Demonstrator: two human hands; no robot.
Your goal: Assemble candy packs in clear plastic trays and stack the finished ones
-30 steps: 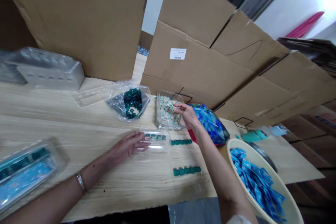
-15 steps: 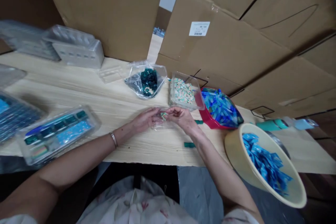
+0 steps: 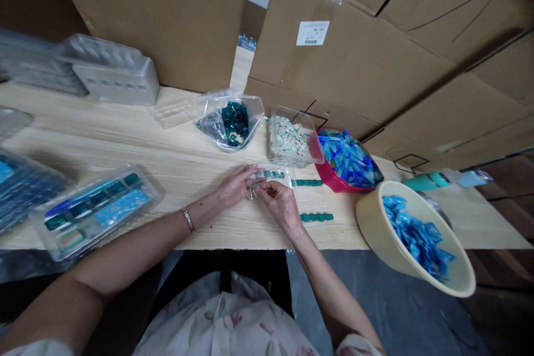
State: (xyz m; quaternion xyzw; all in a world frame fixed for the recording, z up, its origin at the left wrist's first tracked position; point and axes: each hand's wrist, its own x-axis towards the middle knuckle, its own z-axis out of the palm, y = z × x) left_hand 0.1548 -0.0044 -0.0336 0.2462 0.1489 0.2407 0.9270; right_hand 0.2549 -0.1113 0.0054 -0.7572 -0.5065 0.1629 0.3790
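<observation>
Between my hands lies a small clear plastic tray with a row of small green pieces along its far side. My left hand grips the tray's left end, fingers closed over it. Bent in a pinch, my right hand is at the tray's near left part; what its fingertips hold is too small to make out. Two rows of dark green pieces, the far row and the near row, lie to the right of my right hand.
Behind the hands are a bag of dark green pieces, a clear box of small pale pieces and a red tray of blue packets. A cream basin stands right. At left lies a filled clear case; cardboard boxes wall the back.
My right hand has moved down and closer to me, uncovering the tray's far row and more of the green rows at right. My left hand stays at the tray's left end.
</observation>
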